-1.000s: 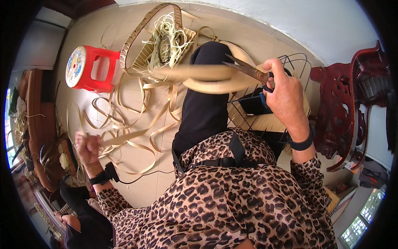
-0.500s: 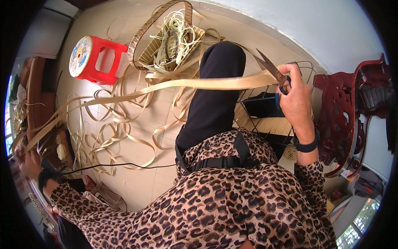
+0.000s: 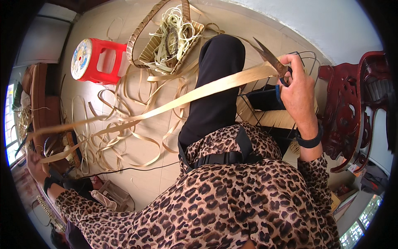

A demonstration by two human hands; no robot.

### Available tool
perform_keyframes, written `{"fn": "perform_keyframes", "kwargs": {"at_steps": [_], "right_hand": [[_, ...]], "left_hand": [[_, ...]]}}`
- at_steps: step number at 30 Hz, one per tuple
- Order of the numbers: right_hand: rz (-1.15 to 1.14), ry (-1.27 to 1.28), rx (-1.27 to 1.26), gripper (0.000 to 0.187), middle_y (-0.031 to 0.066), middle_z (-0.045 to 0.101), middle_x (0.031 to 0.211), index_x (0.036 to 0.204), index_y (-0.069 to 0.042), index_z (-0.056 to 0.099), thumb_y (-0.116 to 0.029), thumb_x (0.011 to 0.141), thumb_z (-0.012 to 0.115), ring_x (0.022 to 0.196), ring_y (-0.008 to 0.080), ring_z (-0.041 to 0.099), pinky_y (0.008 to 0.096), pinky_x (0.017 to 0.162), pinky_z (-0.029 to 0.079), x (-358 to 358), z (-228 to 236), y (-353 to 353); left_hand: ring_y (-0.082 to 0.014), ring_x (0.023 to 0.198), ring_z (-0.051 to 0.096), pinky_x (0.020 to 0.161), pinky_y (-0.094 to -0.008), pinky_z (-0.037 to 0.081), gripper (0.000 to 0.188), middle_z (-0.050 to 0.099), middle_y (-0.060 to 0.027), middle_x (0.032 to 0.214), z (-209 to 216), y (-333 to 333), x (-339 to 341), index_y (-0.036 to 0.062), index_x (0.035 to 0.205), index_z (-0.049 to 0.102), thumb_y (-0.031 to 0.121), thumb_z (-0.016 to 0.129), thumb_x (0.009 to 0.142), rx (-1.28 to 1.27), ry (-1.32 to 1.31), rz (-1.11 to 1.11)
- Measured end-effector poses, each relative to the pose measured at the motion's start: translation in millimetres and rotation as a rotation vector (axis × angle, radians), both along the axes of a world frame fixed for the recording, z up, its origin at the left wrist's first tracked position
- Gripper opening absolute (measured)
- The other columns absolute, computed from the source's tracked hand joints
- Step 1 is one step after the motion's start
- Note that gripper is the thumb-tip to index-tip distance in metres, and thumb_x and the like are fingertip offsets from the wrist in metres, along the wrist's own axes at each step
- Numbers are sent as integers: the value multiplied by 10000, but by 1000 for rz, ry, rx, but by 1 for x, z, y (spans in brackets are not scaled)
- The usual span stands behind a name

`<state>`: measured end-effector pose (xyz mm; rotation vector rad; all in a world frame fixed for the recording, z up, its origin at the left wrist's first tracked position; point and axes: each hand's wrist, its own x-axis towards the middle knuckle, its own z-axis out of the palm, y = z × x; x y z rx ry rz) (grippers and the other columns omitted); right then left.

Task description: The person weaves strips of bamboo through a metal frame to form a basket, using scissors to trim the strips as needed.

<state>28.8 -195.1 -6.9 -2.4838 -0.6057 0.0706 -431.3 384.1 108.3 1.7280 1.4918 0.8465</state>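
Already stretches flat tan strip (image 3: pixel 215 86) over still-loose tan coils (image 3: pixel 158 150), from pinched left fingers (image 3: pixel 34 161) to right fingers (image 3: pixel 296 63) curled round dark-handled metal scissors (image 3: pixel 269 57)

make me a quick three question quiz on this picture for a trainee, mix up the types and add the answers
1. Multiple choice: where are the scissors held?
A) in the left hand
B) in the right hand
C) nowhere, they lie on the floor

2. True or false: thin pale strands are piled in the handled basket.

3. Fill in: the long pale strip crosses in front of the person's black-clothed ____.

Key:
1. B
2. True
3. leg
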Motion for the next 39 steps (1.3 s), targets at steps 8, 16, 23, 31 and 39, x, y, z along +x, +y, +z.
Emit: {"fn": "perform_keyframes", "kwargs": {"at_steps": [8, 16, 23, 31, 39], "right_hand": [[-9, -45, 43, 341, 78, 528, 574, 894, -112, 446, 53, 623, 570, 576, 195, 570, 283, 504, 427, -1, -7, -6], [-5, -97, 47, 352, 84, 538, 590, 895, -111, 447, 49, 611, 579, 597, 194, 577, 273, 511, 433, -1, -7, -6], [-5, -67, -18, 374, 54, 566, 616, 912, -138, 443, 1, 621, 633, 632, 159, 596, 280, 524, 457, -7, -3, -2], [57, -117, -99, 335, 45, 550, 588, 902, -119, 423, 11, 635, 578, 591, 202, 584, 301, 491, 438, -11, 1, -5], [28, -65, -146, 352, 59, 537, 576, 869, -117, 421, 27, 601, 597, 571, 229, 572, 323, 490, 428, -18, 11, -5]], "left_hand": [[-61, 479, 320, 469, -181, 311, 72, 384, 20, 587, -10, -26, 59, 56, 846, 481, 86, 517, 791, -292, 97, -259], [-114, 609, 406, 598, -262, 368, 237, 456, -78, 772, -8, -132, 157, 20, 1025, 442, -2, 452, 789, -328, -740, -993], [-99, 334, 356, 312, -210, 291, 291, 485, -63, 518, -127, -315, 276, 68, 1053, 461, 2, 365, 787, -946, -581, -791], [-108, 411, 384, 386, -220, 300, 103, 517, -82, 628, -142, -405, 361, 15, 844, 487, 98, 427, 834, -1386, -720, -964], [-79, 405, 428, 378, -178, 320, 150, 566, -86, 630, -134, -392, 403, -6, 834, 538, 112, 446, 824, -1188, -617, -1062]]}}
